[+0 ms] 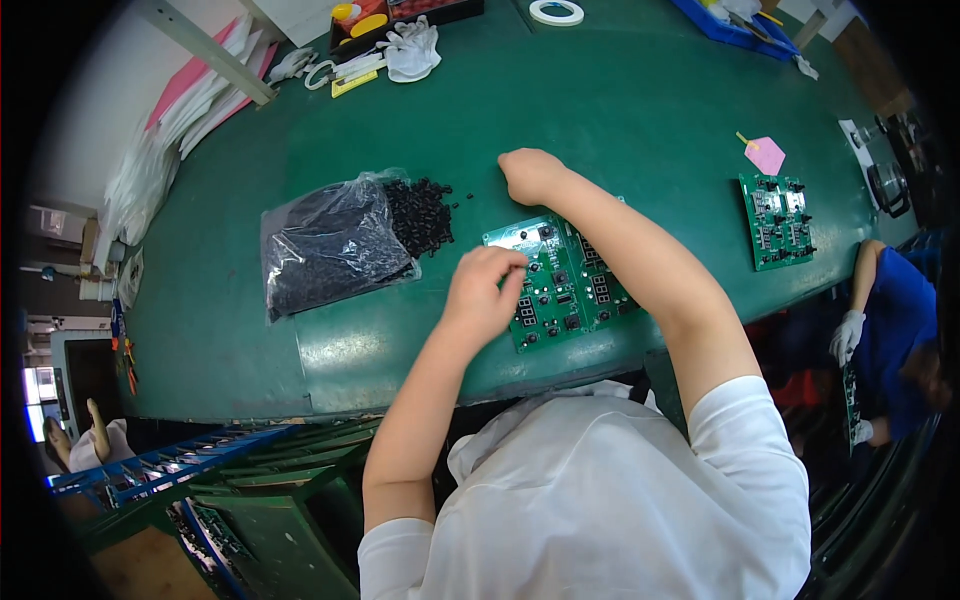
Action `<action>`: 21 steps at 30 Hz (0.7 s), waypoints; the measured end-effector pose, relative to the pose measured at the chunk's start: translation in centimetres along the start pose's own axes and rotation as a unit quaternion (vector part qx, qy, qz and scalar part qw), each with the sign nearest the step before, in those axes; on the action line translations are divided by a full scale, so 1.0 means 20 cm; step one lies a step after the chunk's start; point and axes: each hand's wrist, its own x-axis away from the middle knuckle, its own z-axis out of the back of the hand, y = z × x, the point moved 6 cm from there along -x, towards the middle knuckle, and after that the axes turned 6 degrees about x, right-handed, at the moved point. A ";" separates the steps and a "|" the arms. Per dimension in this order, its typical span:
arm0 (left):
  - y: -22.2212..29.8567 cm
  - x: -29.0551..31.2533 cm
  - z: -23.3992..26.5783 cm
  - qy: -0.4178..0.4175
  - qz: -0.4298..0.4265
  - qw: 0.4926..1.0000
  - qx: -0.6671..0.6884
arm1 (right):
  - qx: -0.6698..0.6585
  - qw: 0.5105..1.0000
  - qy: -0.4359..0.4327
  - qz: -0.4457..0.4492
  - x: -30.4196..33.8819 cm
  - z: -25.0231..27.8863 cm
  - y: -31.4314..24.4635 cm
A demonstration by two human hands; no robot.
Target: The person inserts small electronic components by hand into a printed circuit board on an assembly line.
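A green circuit board panel (549, 328) with digit displays, buttons and small components lies in front of me on the green table. My left hand (482, 292) is over its left part, thumb and fingers closed in a pinch; whatever is between the fingertips is too small to make out. Past the panel's far edge, my right hand (531, 177) is curled closed, its fingertips hidden, and its forearm covers the panel's right part. Left of the hands, a heap of small black pieces (424, 216) spills from a clear plastic bag (325, 245) full of dark pieces.
Another populated circuit board (780, 225) lies at the right, near a pink hexagonal tag (765, 155). White gloves (411, 50), a tape roll (556, 12) and a blue tray (740, 30) are along the far side. A gloved co-worker's hand (847, 336) is at the right.
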 end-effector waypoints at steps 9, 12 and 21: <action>0.05 0.08 -0.17 -0.071 -0.040 0.969 -0.235 | -0.213 0.947 0.229 0.070 0.31 0.12 0.08; 0.05 0.07 -0.18 -0.078 -0.041 0.969 -0.229 | -0.296 0.941 0.160 0.031 0.52 0.15 0.08; 0.09 0.11 -0.17 -0.053 -0.069 0.968 -0.235 | -0.156 0.930 0.253 0.218 0.72 0.08 -0.09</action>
